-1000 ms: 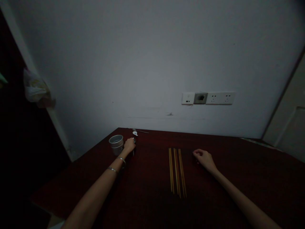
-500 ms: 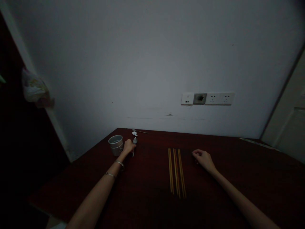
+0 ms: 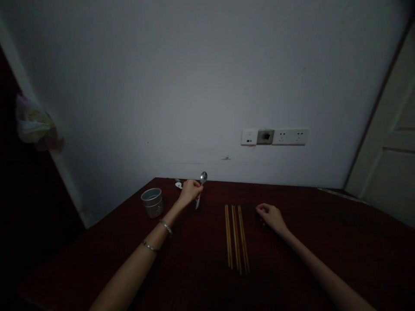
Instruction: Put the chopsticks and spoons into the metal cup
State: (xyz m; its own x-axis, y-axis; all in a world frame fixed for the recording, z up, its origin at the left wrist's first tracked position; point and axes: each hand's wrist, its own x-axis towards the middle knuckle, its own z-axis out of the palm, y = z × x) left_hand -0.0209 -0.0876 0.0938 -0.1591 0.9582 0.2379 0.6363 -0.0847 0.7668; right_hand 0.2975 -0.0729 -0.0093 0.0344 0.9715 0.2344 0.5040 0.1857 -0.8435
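Note:
My left hand (image 3: 190,191) is closed around the handle of a metal spoon (image 3: 203,177), whose bowl points up towards the wall. The handle's end shows below my fingers. Left of this hand stands a grey metal cup (image 3: 152,203), upright and apart from it. A white spoon (image 3: 178,185) lies behind the hand, partly covered by it. To the right of several wooden chopsticks (image 3: 236,239), laid side by side in a row, my right hand (image 3: 271,217) rests on the table with its fingers curled in and nothing visible in them.
The dark red table (image 3: 194,268) meets a pale wall (image 3: 194,86) at its back edge. Sockets (image 3: 274,137) are set in the wall above. A plastic bag (image 3: 34,121) hangs at the left, and a white door (image 3: 389,142) stands at the right.
My left hand has moved right with the metal spoon, away from the cup, and the spoon now stands out higher. My right hand stays beside the chopsticks. The whole view has shifted slightly.

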